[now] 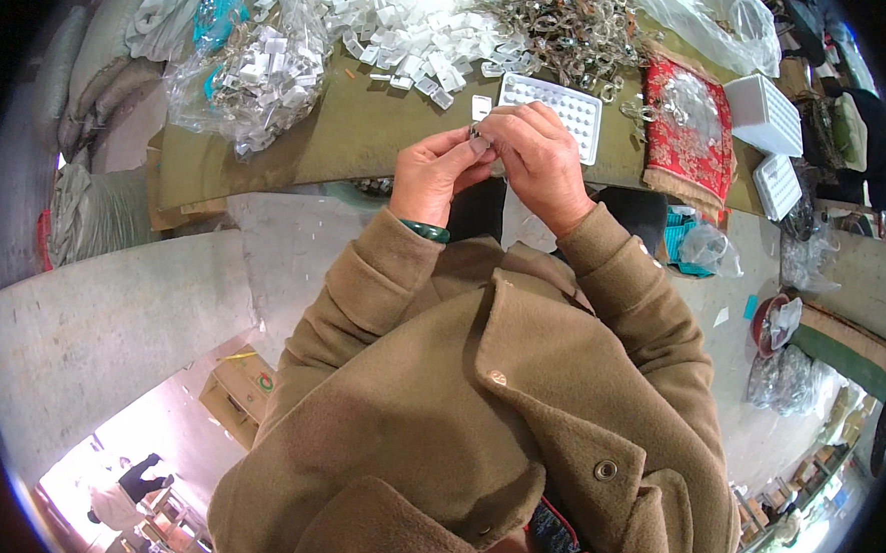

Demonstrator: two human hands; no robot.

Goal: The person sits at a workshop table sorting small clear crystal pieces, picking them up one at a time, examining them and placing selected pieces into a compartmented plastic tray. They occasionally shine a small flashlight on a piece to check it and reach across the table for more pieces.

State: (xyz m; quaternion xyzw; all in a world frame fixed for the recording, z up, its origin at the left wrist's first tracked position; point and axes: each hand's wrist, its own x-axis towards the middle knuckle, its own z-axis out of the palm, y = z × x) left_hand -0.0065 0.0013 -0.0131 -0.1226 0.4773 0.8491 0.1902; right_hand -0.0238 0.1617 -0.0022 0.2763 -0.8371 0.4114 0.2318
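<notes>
My left hand (436, 173), with a dark green bangle (425, 231) at the wrist, is closed with thumb and forefinger pinched. Against its fingertips, my right hand (537, 161) is closed too. Between them sits a small, dark, shiny piece (476, 133), mostly hidden by the fingers; its kind cannot be made out. Just beyond the fingertips lies a small white plastic card (482, 106). A white tray with rows of round holes (590, 129) lies partly behind my right hand.
On the green tabletop (351, 121) are a heap of white plastic pieces (406, 24), a pile of clear and metallic bits (566, 28) and a filled plastic bag (268, 82). A red patterned cloth (681, 139) and stacked white trays (762, 113) occupy the right side.
</notes>
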